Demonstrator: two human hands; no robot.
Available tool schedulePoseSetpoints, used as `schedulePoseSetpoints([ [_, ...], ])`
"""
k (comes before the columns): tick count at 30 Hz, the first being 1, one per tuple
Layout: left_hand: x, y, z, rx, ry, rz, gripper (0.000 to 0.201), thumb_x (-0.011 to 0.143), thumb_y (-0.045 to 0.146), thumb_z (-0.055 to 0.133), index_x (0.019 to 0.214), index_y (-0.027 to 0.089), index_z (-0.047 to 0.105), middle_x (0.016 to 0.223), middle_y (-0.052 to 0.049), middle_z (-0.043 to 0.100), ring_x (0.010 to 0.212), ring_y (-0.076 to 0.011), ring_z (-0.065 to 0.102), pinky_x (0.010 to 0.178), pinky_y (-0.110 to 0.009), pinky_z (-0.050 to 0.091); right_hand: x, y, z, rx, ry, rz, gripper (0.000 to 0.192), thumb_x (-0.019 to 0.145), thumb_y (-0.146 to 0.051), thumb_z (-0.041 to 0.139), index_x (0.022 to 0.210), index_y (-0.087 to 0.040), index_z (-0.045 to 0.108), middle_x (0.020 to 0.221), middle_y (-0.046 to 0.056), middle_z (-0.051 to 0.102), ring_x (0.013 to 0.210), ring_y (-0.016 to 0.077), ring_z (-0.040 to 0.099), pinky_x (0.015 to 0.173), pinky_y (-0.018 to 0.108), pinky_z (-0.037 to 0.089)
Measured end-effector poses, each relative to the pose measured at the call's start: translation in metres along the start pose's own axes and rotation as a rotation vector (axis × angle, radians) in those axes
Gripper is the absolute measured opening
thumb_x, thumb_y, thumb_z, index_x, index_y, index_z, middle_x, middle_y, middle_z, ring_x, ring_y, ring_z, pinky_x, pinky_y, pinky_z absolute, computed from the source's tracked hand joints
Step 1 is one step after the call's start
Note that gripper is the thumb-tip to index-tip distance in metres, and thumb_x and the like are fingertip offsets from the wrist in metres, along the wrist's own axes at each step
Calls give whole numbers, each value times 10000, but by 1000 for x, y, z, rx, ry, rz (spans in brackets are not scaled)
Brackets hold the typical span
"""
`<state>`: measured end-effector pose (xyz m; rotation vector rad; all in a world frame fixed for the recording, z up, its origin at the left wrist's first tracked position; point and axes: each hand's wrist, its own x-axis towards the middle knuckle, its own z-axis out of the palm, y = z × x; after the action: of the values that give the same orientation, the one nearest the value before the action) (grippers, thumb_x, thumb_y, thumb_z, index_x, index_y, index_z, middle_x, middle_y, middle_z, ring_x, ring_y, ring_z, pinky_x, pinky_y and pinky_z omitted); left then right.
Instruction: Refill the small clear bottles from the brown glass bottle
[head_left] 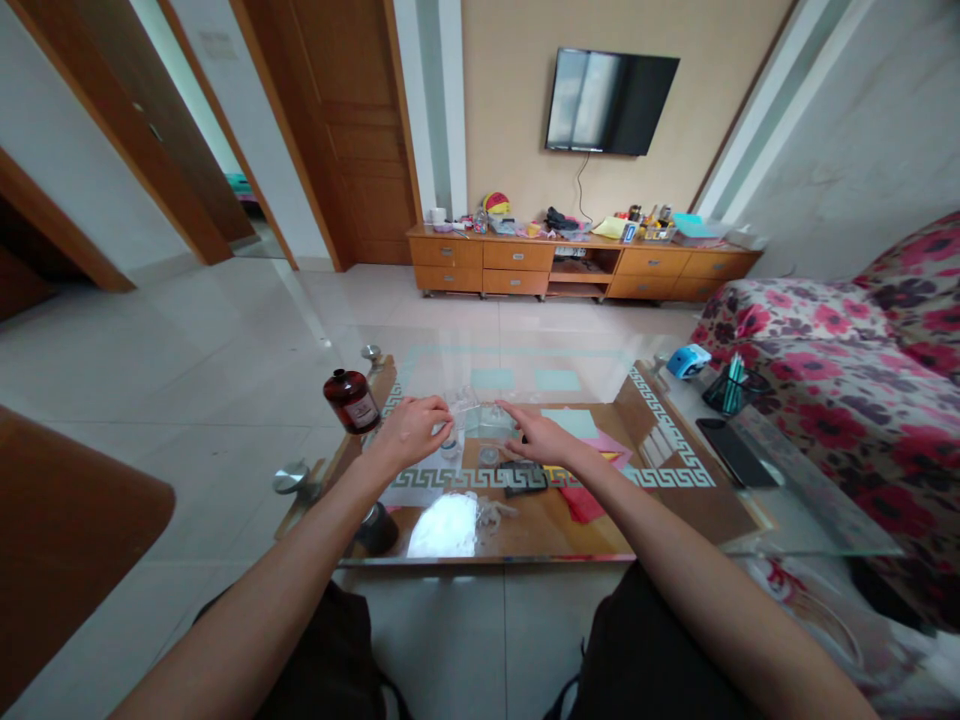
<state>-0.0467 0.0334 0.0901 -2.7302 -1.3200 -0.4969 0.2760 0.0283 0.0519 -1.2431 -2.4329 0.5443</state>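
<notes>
Reaching both hands over the glass counter (817, 525); clear plastic item (466, 401) sits between them, just beside my left hand (412, 430) and near my right hand (546, 438). Left: curled, can't tell if it's pinching the plastic. Right: loosely open, index out, nothing visible in it. Count: one brown bottle (352, 403), one black phone (733, 453), one pen holder (726, 394). Plastic's outline blurs into the glass; both forearms (300, 570) cut off.

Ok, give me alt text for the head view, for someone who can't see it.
A person's left hand and right hand over a glass table, a clear object between them too indistinct to identify. A brown bottle stands left; a black phone lies right.
</notes>
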Motion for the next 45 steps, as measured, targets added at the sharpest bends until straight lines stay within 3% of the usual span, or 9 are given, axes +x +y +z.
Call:
schedulePoseSetpoints([
  [5,-1,6,7,6,-18,25,272,1028,334,565,992,253,822,1079,-60,778,973,-239,731,937,-420,494,0,-3,0,-15,-5,25,935,934,-292,710,1731,-267,222,1462,155,664,1094,252,707,946,347,517],
  [12,0,16,21,-34,-116,104,247,1020,354,594,1068,250,813,1096,-69,784,1016,-240,736,936,-398,521,0,-4,0,-21,-6,33,939,935,-303,715,1731,-276,217,1499,157,638,1135,254,699,964,348,513],
  [16,0,15,22,-66,-112,100,251,1001,364,626,1145,260,803,1123,-72,784,1035,-245,732,935,-396,534,0,-4,-2,-18,-11,23,925,945,-315,702,1731,-261,217,1464,164,661,1103,252,707,947,348,517],
  [24,1,7,11,-137,13,122,211,1002,318,632,1142,262,779,1118,-72,777,1084,-247,706,981,-418,534,-1,-4,-4,-11,-14,2,926,948,-324,690,1732,-271,201,1463,161,660,1094,259,707,953,363,519],
  [31,3,1,-17,-106,315,106,262,955,236,673,1198,278,761,1292,-78,734,1288,-289,628,1112,-519,489,0,-3,-2,-25,-17,19,916,951,-323,692,1730,-270,212,1393,153,703,1075,260,702,931,361,513],
  [34,-2,-2,-31,-56,433,31,337,931,225,695,1259,291,736,1425,-72,672,1425,-322,538,1203,-570,409,0,-3,-2,-31,-12,14,916,946,-332,696,1727,-270,220,1416,156,690,1121,271,694,965,379,511],
  [37,-9,-6,-45,-19,494,-132,472,900,240,724,1364,313,682,1577,-71,546,1541,-375,406,1268,-626,296,0,-5,-3,-36,-17,18,911,950,-336,682,1729,-276,214,1446,161,671,1132,283,698,976,395,513],
  [41,-18,-19,-56,8,499,-376,677,880,293,750,1521,333,538,1721,-75,340,1631,-429,199,1308,-676,124,0,-9,-5,-57,-33,49,917,951,-335,676,1733,-285,200,1415,153,691,1153,299,697,962,395,517],
  [45,-27,-46,-46,16,450,-519,774,883,397,749,1590,311,445,1742,-127,293,1628,-446,183,1289,-703,123,1,-10,-6,-75,-46,60,927,945,-338,690,1733,-286,203,1399,146,700,1161,302,693,954,383,515],
])
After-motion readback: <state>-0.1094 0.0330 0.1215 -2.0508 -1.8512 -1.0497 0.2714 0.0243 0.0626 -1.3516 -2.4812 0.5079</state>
